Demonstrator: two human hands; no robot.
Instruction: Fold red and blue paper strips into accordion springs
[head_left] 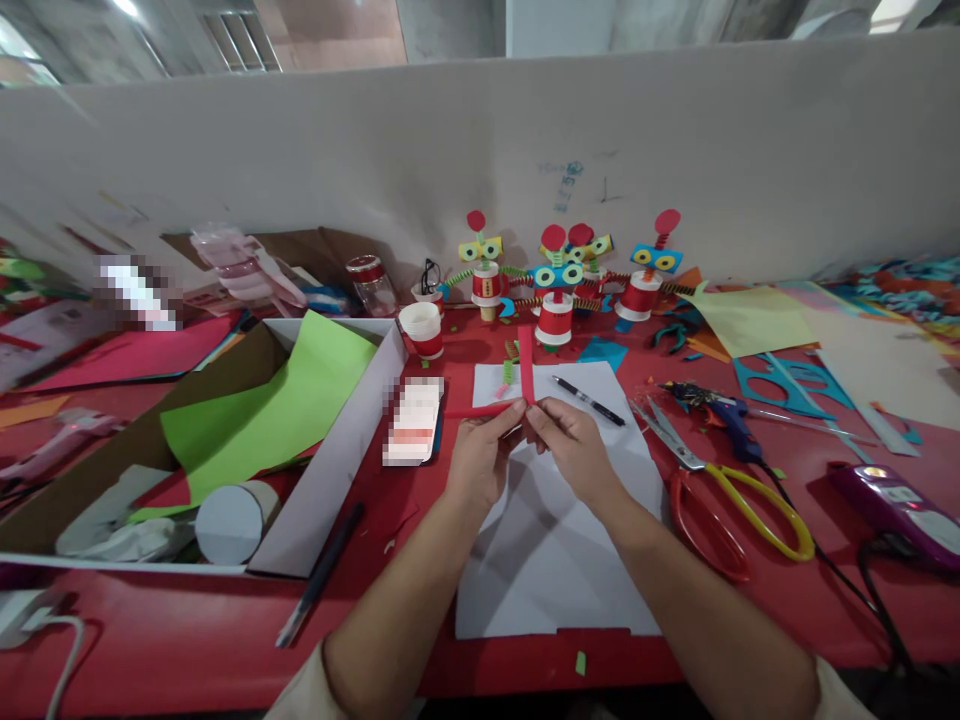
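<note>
A scribbled white partition [315,150] stands behind the red table [202,630], grey walls [454,30] beyond.

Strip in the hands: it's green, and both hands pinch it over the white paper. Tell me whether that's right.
The colour is wrong: the head view shows the strip is red. The left hand and right hand do pinch it over the white paper.

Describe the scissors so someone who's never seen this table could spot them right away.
On the red table, find the white paper beneath the right hand. Along the paper's right edge, beside the glue gun, lie the scissors, blades pointing away from the camera. One handle loop is red and the other yellow, while the glue gun's handle is blue.
</note>
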